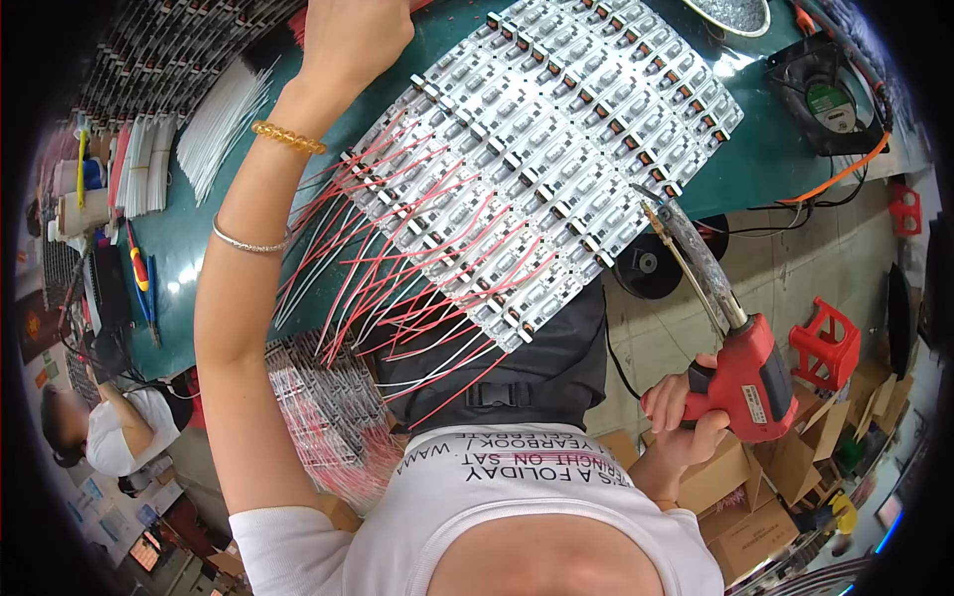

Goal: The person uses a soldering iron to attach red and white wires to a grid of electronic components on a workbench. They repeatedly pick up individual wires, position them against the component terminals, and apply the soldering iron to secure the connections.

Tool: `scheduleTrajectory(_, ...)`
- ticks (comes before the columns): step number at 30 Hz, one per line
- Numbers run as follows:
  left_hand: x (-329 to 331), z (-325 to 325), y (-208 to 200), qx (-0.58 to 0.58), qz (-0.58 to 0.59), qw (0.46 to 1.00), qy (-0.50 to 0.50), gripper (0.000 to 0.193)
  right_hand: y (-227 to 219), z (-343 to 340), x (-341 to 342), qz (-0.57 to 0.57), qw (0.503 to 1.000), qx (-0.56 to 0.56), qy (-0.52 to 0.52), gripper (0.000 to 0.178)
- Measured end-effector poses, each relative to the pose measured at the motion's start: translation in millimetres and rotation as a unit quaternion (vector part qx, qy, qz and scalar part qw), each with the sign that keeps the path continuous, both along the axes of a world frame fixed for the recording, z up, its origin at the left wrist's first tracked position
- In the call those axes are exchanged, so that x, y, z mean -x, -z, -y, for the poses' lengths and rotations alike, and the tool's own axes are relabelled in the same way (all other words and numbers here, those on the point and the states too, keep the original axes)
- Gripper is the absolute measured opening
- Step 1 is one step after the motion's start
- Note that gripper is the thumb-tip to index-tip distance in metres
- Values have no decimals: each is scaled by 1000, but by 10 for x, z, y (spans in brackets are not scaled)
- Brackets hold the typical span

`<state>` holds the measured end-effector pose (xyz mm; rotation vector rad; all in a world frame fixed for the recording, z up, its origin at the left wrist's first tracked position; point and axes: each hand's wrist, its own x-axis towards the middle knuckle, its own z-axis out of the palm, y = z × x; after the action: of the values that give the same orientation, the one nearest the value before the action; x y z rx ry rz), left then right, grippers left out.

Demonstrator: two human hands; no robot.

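Nearest the wearer, on the left beside the lap, a batch of wired boards (323, 402) carries dense red and white leads; this batch appears finished. On the right, the right hand (688, 442) has its fingers wrapped around the handle of a red soldering gun (760, 387). The gun's tip lies over or just beside the right edge of the board panel (596, 119); contact cannot be confirmed. The panel is set at an angle, its near corner above the lap and the remainder over the green bench (184, 323). Red and white wires (383, 260) run across its near-left rows and hang past that edge; those rows are judged wired, at least in part. The far-right rows show no leads and are judged outstanding. Beyond the panel's left edge, the left hand (358, 30) reaches the upper picture limit; its fingers are cut off, so its grip cannot be determined. To its left lie loose white wires (214, 134); a black fan (825, 99) stands at far right.
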<state>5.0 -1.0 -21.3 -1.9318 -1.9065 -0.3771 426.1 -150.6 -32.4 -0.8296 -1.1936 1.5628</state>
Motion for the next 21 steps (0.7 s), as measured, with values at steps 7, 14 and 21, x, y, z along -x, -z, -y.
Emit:
scheduleTrajectory(7, 88, 117, -58, -38, 109, 992, 49, 12, 15, -13, 36, -14, 1000, -10, -7, 68)
scheduleTrajectory(14, 93, 159, -50, -16, 180, 983, -25, 17, 23, 28, 41, -27, 1000, -8, 1, 67)
scheduleTrajectory(21, 49, 317, -210, -13, 257, 964, -69, 16, 9, 52, 57, -30, 1000, -3, -4, 67)
